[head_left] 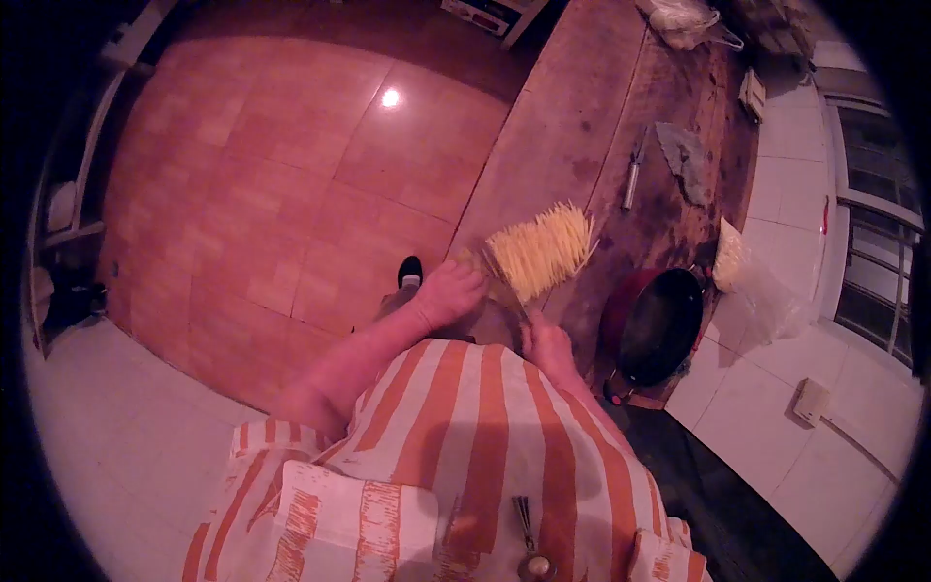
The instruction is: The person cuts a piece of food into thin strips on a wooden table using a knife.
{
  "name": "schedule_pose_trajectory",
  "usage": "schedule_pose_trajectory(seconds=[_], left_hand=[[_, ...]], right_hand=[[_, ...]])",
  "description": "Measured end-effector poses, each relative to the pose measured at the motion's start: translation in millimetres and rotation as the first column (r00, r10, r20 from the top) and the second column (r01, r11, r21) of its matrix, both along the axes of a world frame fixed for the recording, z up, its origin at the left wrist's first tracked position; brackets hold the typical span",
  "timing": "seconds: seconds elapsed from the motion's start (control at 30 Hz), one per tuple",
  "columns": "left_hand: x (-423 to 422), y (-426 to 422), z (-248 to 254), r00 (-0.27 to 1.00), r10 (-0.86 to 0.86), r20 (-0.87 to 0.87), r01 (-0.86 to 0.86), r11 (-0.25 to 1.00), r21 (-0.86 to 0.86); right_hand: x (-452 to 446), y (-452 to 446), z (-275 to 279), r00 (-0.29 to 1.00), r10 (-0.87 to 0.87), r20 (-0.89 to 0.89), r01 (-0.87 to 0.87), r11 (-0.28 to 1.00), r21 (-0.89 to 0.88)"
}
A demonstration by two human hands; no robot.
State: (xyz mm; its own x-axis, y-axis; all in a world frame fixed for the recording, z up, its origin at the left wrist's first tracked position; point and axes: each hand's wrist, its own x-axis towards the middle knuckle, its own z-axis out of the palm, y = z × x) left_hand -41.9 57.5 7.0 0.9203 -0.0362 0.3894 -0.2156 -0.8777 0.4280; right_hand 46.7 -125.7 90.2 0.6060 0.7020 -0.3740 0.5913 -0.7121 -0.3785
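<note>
A thick row of thin yellow strips point(545, 250), like cut noodles, lies on the wooden table point(543, 145) near its front edge. Against the near side of the strips stands a knife point(503, 288), its blade slanting toward me. My right hand point(547, 341) is closed around the handle end, which is mostly hidden. At the blade's other end, left of the strips, my left hand point(456, 291) has its fingers curled together. A little yellow shows by those fingertips; what they press on or hold is not clear.
A dark pan point(658, 325) sits right of my right hand, beside a clear plastic bag point(766, 291) with yellow contents. Farther back lie a metal-handled tool point(632, 182), a grey cloth point(683, 160) and a plastic bag point(681, 21). Tiled floor point(262, 194) stretches left.
</note>
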Motion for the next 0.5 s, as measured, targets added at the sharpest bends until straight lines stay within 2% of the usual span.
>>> schedule_pose_trajectory(seconds=[0.1,0.17,0.3,0.37,0.5], left_hand=[[1.1,0.2,-0.9,0.996,0.026,0.08,-0.025,0.999,-0.02],[0.0,0.8,0.5,0.998,0.028,0.057,-0.026,0.999,-0.045],[-0.7,2.1,6.0,0.998,0.029,0.058,-0.025,0.997,-0.077],[-4.6,2.2,6.9,1.0,-0.003,-0.014,0.001,0.995,-0.096],[-8.2,3.8,3.6,0.996,-0.085,-0.018,0.083,0.992,-0.1]], right_hand=[[-2.1,-6.9,-9.7,1.0,-0.004,0.014,0.004,1.0,-0.006],[-4.0,-11.3,-13.3,1.0,0.007,0.007,-0.007,1.0,-0.023],[-6.9,-10.2,-13.2,0.998,-0.04,-0.041,0.042,0.998,0.055],[-8.3,-7.1,-9.7,0.996,-0.06,-0.062,0.064,0.996,0.066],[-10.1,-2.1,-4.1,0.991,-0.101,-0.085,0.106,0.993,0.058]])
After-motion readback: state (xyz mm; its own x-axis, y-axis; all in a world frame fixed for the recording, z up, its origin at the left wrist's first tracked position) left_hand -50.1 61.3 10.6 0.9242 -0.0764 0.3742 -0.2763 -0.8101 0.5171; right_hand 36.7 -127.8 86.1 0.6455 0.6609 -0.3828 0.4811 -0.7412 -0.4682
